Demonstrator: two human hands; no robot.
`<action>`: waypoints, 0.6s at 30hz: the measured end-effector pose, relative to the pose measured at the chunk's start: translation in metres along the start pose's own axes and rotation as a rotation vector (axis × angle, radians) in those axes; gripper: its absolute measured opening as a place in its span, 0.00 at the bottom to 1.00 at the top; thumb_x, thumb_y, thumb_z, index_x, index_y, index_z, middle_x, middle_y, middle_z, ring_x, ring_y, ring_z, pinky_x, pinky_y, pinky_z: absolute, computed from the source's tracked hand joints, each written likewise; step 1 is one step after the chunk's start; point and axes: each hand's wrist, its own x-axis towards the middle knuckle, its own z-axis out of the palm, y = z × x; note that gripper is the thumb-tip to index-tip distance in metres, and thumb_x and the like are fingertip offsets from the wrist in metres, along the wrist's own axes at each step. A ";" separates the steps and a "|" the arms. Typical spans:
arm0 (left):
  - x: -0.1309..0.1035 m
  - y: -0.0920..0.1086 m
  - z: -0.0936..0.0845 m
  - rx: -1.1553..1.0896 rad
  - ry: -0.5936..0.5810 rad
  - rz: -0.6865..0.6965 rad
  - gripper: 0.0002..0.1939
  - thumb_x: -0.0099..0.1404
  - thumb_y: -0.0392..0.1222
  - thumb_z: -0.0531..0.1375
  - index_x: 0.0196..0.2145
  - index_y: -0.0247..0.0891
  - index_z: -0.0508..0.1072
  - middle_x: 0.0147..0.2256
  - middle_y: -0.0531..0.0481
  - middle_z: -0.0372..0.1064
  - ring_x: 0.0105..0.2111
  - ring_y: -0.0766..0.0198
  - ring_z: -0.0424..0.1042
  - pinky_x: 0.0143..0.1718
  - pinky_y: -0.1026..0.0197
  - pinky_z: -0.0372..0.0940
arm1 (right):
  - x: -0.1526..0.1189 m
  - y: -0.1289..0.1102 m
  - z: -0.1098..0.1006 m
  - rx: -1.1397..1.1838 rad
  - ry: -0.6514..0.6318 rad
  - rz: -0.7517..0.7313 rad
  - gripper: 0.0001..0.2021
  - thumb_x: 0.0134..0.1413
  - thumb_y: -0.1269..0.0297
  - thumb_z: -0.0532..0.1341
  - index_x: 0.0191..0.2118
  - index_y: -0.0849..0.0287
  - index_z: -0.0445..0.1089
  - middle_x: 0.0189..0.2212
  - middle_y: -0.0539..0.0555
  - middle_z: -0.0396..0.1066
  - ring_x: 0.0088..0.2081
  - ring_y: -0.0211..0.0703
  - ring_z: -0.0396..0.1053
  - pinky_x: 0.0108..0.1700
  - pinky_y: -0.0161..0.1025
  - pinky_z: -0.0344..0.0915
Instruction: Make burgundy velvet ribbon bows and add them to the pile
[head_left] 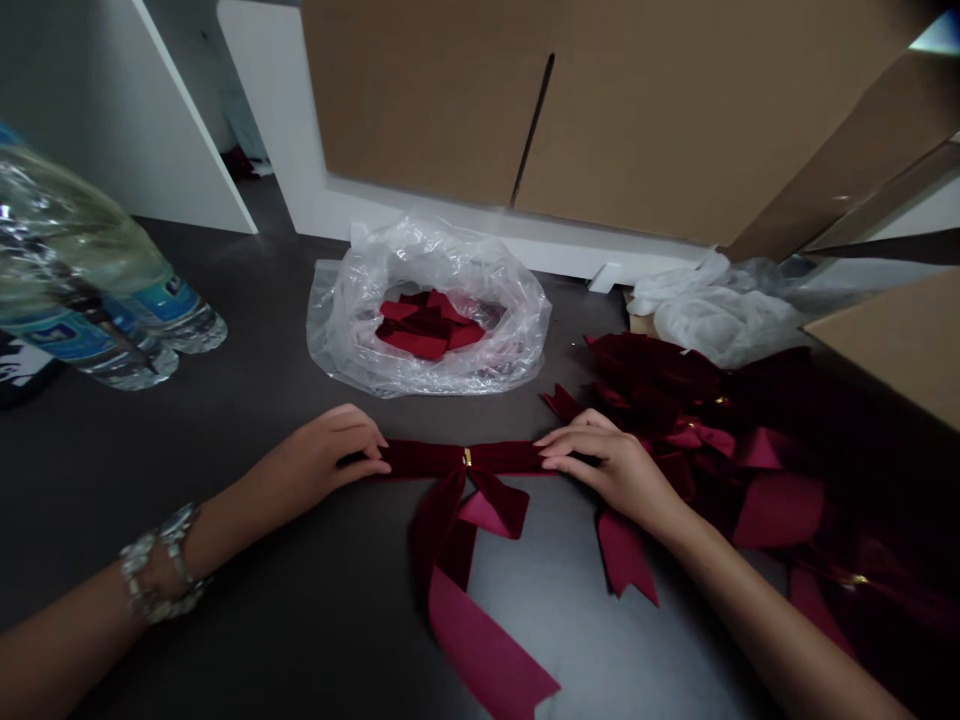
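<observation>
A dark red velvet ribbon bow (427, 458) lies on the dark grey table, with a small gold tie at its centre and two tails hanging toward me. The left end of its flat loop is pinched between the thumb and fingers of my left hand (341, 455). At the opposite end, my right hand (600, 460) grips the other loop in the same way. Beyond the bow sits a clear plastic bag (337, 330) with red ribbon pieces (431, 325) inside. A pile of dark red bows (697, 430) lies beside and behind my right hand.
Large clear bottles (97, 270) with blue labels stand at the left. Cardboard (600, 120) and a white panel (292, 190) rise along the back. Crumpled white plastic (727, 310) lies at the back right, near a cardboard flap (900, 340).
</observation>
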 end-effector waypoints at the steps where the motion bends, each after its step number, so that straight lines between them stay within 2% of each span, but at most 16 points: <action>1: 0.000 -0.001 0.000 0.001 0.008 -0.002 0.13 0.65 0.49 0.57 0.28 0.39 0.71 0.36 0.51 0.71 0.40 0.61 0.68 0.42 0.59 0.63 | 0.000 -0.001 0.000 0.007 0.004 0.018 0.05 0.56 0.60 0.62 0.33 0.54 0.74 0.36 0.53 0.77 0.39 0.45 0.70 0.41 0.43 0.66; 7: 0.001 -0.005 -0.001 0.019 0.013 -0.001 0.14 0.63 0.51 0.59 0.26 0.39 0.71 0.33 0.51 0.71 0.37 0.61 0.69 0.39 0.60 0.63 | -0.002 -0.002 0.001 0.066 0.045 0.123 0.09 0.54 0.58 0.63 0.28 0.56 0.67 0.33 0.54 0.75 0.37 0.46 0.73 0.41 0.44 0.68; 11: 0.000 -0.007 0.000 0.024 0.019 -0.043 0.15 0.63 0.51 0.59 0.26 0.39 0.68 0.33 0.51 0.71 0.35 0.61 0.69 0.37 0.60 0.63 | -0.003 -0.003 0.000 0.072 0.017 0.163 0.08 0.56 0.61 0.62 0.32 0.55 0.61 0.36 0.54 0.75 0.39 0.45 0.73 0.41 0.43 0.68; 15: -0.001 -0.009 -0.003 0.000 0.021 -0.150 0.13 0.61 0.52 0.60 0.34 0.41 0.69 0.34 0.51 0.71 0.34 0.60 0.70 0.35 0.60 0.64 | -0.003 -0.009 -0.003 -0.005 -0.017 0.151 0.06 0.56 0.64 0.60 0.37 0.55 0.62 0.38 0.54 0.74 0.37 0.44 0.72 0.40 0.42 0.68; 18: -0.002 -0.010 -0.008 -0.043 -0.017 -0.129 0.12 0.61 0.50 0.60 0.39 0.42 0.69 0.36 0.51 0.71 0.37 0.60 0.71 0.38 0.59 0.66 | -0.002 -0.011 -0.005 -0.036 -0.028 0.135 0.05 0.56 0.65 0.60 0.38 0.55 0.63 0.38 0.54 0.74 0.37 0.42 0.71 0.40 0.41 0.68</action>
